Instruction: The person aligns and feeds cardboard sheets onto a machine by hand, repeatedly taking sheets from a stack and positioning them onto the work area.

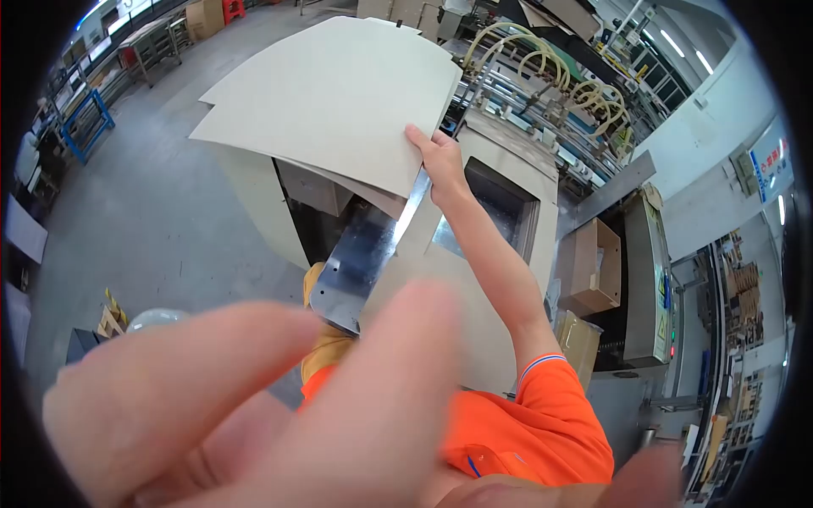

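My right hand (442,162) is at the right edge of a large, pale grey board sheet (330,93). Its thumb lies over the board and its other fingers are partly hidden at the edge. More sheets show under the top one. Very close to the camera, my left hand (254,398) looms large and blurred across the bottom left, fingers bent and apart, with nothing visible between them. A shiny metal plate (360,258) slants below the board, beside a pale worktop (457,296) with a dark rectangular opening (500,203).
Behind the board stands a machine with rollers and looped pale hoses (525,46). On the right are an open cardboard box (593,267) and a grey machine cabinet (648,279). A blue frame (87,127) stands on the grey floor at the left.
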Demonstrator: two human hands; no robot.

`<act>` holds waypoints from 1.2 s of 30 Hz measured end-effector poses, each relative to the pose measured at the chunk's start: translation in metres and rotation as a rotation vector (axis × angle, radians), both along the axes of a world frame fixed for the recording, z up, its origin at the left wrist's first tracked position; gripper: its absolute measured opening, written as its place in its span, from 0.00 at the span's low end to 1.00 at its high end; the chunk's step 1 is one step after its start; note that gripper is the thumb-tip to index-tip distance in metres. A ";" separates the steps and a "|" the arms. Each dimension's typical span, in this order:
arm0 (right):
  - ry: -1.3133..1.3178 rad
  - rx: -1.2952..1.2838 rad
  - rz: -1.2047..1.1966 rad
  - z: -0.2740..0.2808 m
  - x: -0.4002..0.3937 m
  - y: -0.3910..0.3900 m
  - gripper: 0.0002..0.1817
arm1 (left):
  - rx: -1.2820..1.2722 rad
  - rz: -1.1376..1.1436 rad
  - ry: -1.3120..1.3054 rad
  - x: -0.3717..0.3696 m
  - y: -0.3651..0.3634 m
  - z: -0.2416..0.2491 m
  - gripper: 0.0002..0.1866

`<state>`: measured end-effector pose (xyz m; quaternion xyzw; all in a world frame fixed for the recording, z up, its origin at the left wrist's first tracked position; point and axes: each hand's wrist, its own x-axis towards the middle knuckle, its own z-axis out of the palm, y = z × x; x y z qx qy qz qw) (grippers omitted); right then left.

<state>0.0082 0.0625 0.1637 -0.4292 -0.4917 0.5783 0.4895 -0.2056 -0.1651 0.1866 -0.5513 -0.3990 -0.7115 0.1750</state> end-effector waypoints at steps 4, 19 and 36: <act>0.032 -0.010 -0.016 0.012 0.017 -0.002 0.14 | 0.033 -0.044 0.006 0.001 0.014 0.004 0.16; 0.153 -0.081 0.014 0.020 0.006 0.034 0.14 | 0.045 -0.048 -0.021 0.019 0.006 0.022 0.17; -0.694 0.750 0.343 0.196 0.218 -0.010 0.09 | -0.527 -0.227 -0.333 0.008 0.060 0.026 0.26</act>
